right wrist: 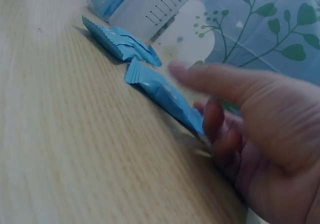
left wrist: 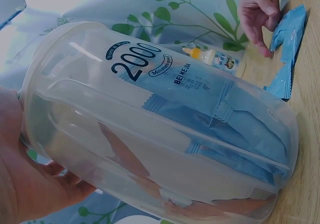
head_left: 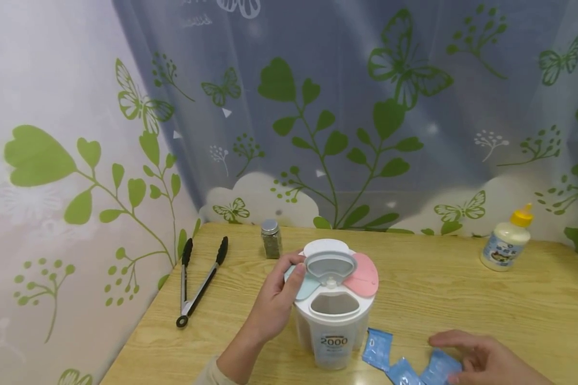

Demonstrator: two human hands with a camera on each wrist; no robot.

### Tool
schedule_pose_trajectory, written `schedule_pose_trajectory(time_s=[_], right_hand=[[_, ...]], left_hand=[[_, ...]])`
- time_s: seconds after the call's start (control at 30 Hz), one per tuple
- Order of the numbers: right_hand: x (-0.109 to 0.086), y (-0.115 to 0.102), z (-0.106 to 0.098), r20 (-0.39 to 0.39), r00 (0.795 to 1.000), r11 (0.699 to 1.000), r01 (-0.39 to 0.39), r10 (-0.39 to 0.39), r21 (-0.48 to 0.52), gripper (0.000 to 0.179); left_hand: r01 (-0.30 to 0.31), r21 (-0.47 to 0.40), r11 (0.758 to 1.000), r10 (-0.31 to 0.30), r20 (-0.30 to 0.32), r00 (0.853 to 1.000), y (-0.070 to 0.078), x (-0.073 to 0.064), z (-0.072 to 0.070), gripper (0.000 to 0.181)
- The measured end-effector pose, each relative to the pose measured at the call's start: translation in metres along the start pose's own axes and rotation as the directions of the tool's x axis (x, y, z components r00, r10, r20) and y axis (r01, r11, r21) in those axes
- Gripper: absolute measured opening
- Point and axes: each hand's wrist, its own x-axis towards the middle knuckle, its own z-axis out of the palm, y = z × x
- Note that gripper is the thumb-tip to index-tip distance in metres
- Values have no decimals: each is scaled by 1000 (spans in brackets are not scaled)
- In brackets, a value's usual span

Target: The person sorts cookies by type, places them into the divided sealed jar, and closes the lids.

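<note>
A clear divided storage container (head_left: 333,345) with a white lid stands upright at the front of the table. Its front flap (head_left: 331,267) is raised, showing an opening; pink and pale blue flaps are down. My left hand (head_left: 278,294) grips the lid's left edge, thumb on top. Several blue packets (left wrist: 200,99) lie inside one compartment, and brown pieces (left wrist: 125,149) in another. To the right are loose blue packets (head_left: 378,348). My right hand (head_left: 486,358) hovers around the rightmost packet (head_left: 440,367), thumb and fingers apart in the right wrist view, fingertips beside a packet (right wrist: 165,92).
Black-tipped tongs (head_left: 197,289) lie spread at the table's left. A small jar (head_left: 271,240) with a silver cap stands behind the container. At the back right is a yellow-capped bottle (head_left: 506,240). A patterned curtain (head_left: 337,107) hangs along the back edge.
</note>
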Motion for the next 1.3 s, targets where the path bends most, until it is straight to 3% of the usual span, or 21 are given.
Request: schedule_pose_trajectory(time_s=[0.17,0.47,0.67,0.83,1.07,1.3], right_hand=[[2,9,-3,69,987,984,154,-148,-94,50],[2,3,-2,11,999,978,42,-40,-207,43],[2,0,-1,-58,996,983,-77,68,-169,38],[1,0,-1,-85,980,981,-185,179,-67,37],[-1,3,-5,-30,987,982,-155,159,103,42],[-2,-1,-8,-2,988,977,-150,152,151,42]], left_hand=[[-9,-7,1000,9,11,1000,0,1,1,21],[13,-7,1000,-13,0,1000,0,2,2,21],[22,-7,1000,-22,-3,1000,-1,2,1,22],[25,3,1000,-25,-9,1000,-2,-1,-1,22],[27,-2,1000,-27,-10,1000,-1,-2,-1,21],[6,-8,1000,-6,-11,1000,-1,0,0,21]])
